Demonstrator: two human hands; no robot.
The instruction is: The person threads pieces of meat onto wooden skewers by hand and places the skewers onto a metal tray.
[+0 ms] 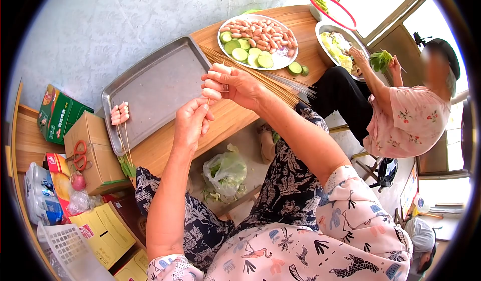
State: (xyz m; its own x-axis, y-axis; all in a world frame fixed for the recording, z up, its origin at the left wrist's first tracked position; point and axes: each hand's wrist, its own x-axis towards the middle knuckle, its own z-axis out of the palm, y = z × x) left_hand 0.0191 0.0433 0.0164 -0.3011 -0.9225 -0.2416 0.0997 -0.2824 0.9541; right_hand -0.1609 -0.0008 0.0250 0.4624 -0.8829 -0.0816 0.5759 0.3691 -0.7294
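Note:
My right hand (239, 86) is closed around several small pink sausages (214, 86) threaded one above another on a thin wooden skewer (208, 101). Just below, my left hand (191, 121) pinches the skewer's lower part between thumb and fingers. Both hands are over the table's front edge, near the metal tray (155, 88). Two finished-looking skewers of sausages (120, 114) lie at the tray's left end, their sticks over the rim. Behind my right hand, a white plate (223, 26) carries many sausages, cucumber slices and some chopped pieces.
Loose bamboo skewers (278, 91) lie on the wooden table (200, 33), beside cucumber ends (295, 69). A co-worker (408, 108) at right holds greens over a metal bowl (320, 28). Boxes with red scissors (80, 155) stand left; a plastic bag (224, 173) of leaves lies below.

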